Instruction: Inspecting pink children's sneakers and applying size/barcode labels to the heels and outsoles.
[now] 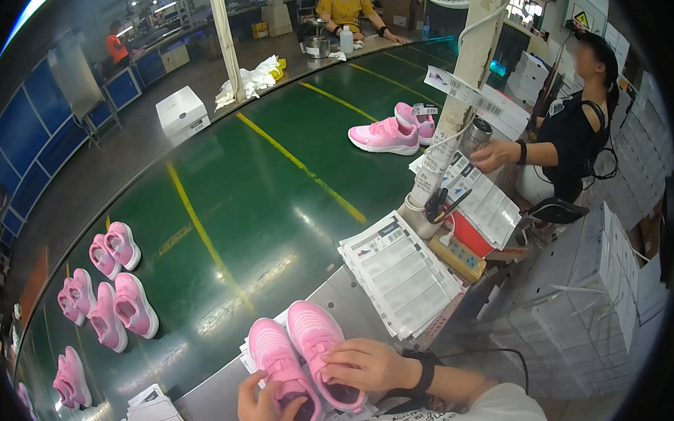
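Note:
A pair of pink sneakers stands side by side at the metal edge of the belt, toes pointing away from me. My left hand is closed on the left sneaker, its fingers around the ankle opening. Across the upper of the right sneaker lies my right hand, fingers bent and gripping near its strap and opening. The fingertips of the right hand are partly hidden against the shoe. Some white paper shows beneath the pair.
Several pink sneakers ride on the green belt at left; another pair sits farther off. Label sheets are stacked at right, beside a post and power strip. A co-worker sits beyond.

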Motion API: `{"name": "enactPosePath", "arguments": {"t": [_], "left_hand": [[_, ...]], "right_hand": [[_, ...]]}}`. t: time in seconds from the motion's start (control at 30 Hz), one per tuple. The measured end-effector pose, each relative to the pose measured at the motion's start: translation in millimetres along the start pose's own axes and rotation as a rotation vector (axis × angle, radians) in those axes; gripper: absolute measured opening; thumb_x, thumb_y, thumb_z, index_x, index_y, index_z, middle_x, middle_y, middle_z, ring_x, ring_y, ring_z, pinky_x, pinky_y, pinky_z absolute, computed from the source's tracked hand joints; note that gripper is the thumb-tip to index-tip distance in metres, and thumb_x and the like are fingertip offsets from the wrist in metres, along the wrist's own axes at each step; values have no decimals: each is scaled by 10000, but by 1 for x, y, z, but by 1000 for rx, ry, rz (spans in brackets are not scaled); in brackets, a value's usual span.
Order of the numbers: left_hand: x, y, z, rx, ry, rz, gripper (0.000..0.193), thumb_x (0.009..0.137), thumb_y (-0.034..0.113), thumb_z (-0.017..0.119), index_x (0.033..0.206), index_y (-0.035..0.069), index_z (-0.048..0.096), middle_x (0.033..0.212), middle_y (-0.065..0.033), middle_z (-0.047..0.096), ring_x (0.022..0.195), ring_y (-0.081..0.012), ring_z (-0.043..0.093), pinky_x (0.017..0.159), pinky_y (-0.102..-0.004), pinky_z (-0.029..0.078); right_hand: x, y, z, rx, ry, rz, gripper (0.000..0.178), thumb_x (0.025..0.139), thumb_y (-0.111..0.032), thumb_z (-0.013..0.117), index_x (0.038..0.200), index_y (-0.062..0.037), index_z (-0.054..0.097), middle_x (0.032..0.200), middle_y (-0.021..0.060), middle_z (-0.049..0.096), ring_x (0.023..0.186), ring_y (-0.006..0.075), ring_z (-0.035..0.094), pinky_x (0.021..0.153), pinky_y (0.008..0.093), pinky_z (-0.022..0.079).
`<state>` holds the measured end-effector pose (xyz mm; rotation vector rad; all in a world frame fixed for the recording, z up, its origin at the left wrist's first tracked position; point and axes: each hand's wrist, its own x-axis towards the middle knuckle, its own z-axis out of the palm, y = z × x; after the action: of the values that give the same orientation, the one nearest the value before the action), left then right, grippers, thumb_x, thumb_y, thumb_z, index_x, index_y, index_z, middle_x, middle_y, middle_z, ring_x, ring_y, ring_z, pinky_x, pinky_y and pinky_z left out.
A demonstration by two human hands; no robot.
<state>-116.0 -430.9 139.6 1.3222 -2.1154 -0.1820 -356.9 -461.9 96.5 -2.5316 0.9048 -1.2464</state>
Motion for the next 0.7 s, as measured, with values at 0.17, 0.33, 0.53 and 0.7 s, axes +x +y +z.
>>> {"name": "enactPosePath", "arguments": {"t": [0.17, 0.33, 0.53, 0.7], "left_hand": [[-12, -21, 23, -54, -49, 73, 518, 587, 211, 888, 982, 49, 595, 1050, -157, 598, 920, -332, 609, 730, -402, 514], [-11, -29, 21, -15, -67, 52, 418, 578, 156, 875, 886, 52, 613, 976, -120, 622, 828, -304, 621, 650, -382, 513], [40, -18, -1, -198, -29, 6, 200, 670, 40, 801, 816, 31, 665, 772, -103, 671, 618, -251, 639, 537, -316, 489], [65, -27, -13, -245, -146, -127, 134, 723, 65, 777, 800, 29, 674, 696, -88, 654, 541, -214, 601, 495, -291, 453]], "right_hand": [[6, -1, -3, -36, 6, -18, 291, 778, -204, 722, 1022, -50, 679, 1074, 85, 644, 956, 244, 643, 812, 328, 542], [-1, 6, 10, -15, 70, 72, 302, 706, -120, 755, 989, -36, 693, 985, 83, 678, 881, 251, 666, 779, 336, 565], [54, 16, -16, 47, -52, 67, 167, 717, -139, 733, 843, -54, 664, 761, 58, 639, 749, 258, 626, 793, 386, 519], [94, 33, -18, 245, -331, 224, 80, 745, -108, 723, 810, -67, 702, 729, 99, 646, 647, 249, 626, 612, 336, 495]]}}
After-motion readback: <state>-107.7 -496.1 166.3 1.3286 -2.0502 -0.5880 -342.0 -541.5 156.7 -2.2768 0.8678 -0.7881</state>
